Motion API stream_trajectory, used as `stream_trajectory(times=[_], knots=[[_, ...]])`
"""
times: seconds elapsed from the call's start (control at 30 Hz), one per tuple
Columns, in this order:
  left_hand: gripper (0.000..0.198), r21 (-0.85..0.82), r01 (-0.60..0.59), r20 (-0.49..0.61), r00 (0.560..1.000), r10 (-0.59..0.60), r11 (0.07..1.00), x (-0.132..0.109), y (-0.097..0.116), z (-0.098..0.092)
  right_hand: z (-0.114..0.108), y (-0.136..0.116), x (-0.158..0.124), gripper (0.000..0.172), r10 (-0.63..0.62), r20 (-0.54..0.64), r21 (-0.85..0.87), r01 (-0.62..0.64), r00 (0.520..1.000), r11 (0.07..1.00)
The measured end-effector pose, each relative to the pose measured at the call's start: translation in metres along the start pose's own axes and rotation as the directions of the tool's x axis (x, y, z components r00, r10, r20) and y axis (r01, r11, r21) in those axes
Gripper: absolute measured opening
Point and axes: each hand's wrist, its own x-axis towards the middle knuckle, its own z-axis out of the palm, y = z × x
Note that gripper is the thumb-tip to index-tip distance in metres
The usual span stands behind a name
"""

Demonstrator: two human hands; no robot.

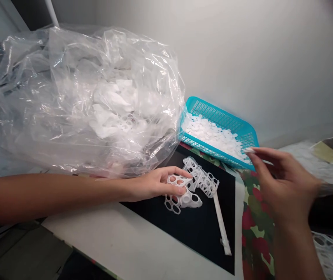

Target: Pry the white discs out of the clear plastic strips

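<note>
My left hand lies on a black mat, its fingers closed on a white plastic frame with round holes. A long white stem runs from that frame toward the mat's near edge. My right hand hovers at the near right corner of a turquoise basket filled with small white discs. Its fingers are pinched together on one small white disc, and the hand is slightly blurred.
A large clear plastic bag holding more white frames sits at the left, against the basket. A cloth with a red and green pattern lies under the mat. More white punched frames lie at the lower right. A pale wall stands behind.
</note>
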Motion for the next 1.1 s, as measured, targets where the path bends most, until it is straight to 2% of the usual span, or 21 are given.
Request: stream_trajectory(times=[0.07, 0.13, 0.2, 0.27, 0.3, 0.33, 0.4, 0.47, 0.53, 0.57, 0.63, 0.77, 0.93, 1.1], knots=[[0.036, -0.045, 0.016, 0.002, 1.0, -0.015, 0.999, 0.0, 0.001, 0.001, 0.008, 0.015, 0.005, 0.024, -0.006, 0.104, -0.168, 0.024, 0.995, 0.986], [0.036, -0.083, 0.032, -0.019, 0.999, -0.034, 0.996, 0.0, 0.003, 0.003, 0.014, 0.018, 0.006, 0.026, -0.028, 0.161, -0.174, 0.056, 0.987, 0.983], [0.036, -0.123, 0.05, -0.047, 0.997, -0.057, 0.991, 0.0, 0.006, 0.004, 0.016, 0.006, 0.003, 0.025, -0.044, 0.159, -0.135, 0.066, 0.986, 0.989], [0.036, -0.176, 0.065, -0.063, 0.995, -0.078, 0.982, 0.0, 0.008, 0.004, 0.016, -0.015, -0.003, 0.017, -0.015, 0.14, -0.043, 0.021, 0.99, 0.999], [0.036, -0.2, 0.067, -0.067, 0.994, -0.082, 0.978, 0.0, 0.009, 0.004, 0.015, -0.026, -0.007, 0.013, 0.032, 0.172, 0.027, -0.038, 0.985, 0.999], [0.036, -0.219, 0.063, -0.069, 0.994, -0.08, 0.974, 0.0, 0.01, 0.004, 0.015, -0.037, -0.011, 0.012, 0.097, 0.257, 0.087, -0.123, 0.962, 0.989], [0.038, -0.239, 0.037, -0.068, 0.996, -0.055, 0.97, 0.001, 0.01, 0.004, 0.016, -0.052, -0.018, 0.018, 0.161, 0.488, 0.178, -0.279, 0.858, 0.944], [0.043, -0.239, 0.016, -0.064, 0.997, -0.032, 0.971, 0.001, 0.009, 0.003, 0.02, -0.06, -0.023, 0.026, 0.12, 0.707, 0.259, -0.413, 0.697, 0.873], [0.047, -0.228, 0.019, -0.06, 0.998, -0.033, 0.973, 0.001, 0.007, 0.002, 0.026, -0.062, -0.025, 0.034, 0.064, 0.819, 0.304, -0.525, 0.571, 0.795], [0.048, -0.223, 0.026, -0.059, 0.997, -0.04, 0.975, 0.001, 0.006, 0.001, 0.029, -0.063, -0.026, 0.036, 0.057, 0.839, 0.315, -0.569, 0.541, 0.76], [0.048, -0.223, 0.04, -0.06, 0.997, -0.055, 0.974, 0.001, 0.005, 0.001, 0.037, -0.063, -0.027, 0.034, 0.081, 0.837, 0.341, -0.631, 0.542, 0.697], [0.046, -0.255, 0.027, -0.055, 0.998, -0.042, 0.966, 0.002, 0.004, 0.002, 0.047, -0.065, -0.032, 0.024, 0.169, 0.774, 0.441, -0.712, 0.61, 0.546], [0.047, -0.299, 0.045, -0.043, 0.997, -0.061, 0.953, 0.003, 0.004, 0.0, 0.048, -0.067, -0.034, 0.02, 0.139, 0.784, 0.548, -0.78, 0.605, 0.302], [0.05, -0.327, 0.028, -0.017, 0.999, -0.035, 0.945, 0.003, 0.005, -0.001, 0.05, -0.068, -0.033, 0.021, 0.137, 0.767, 0.596, -0.775, 0.627, 0.208]])
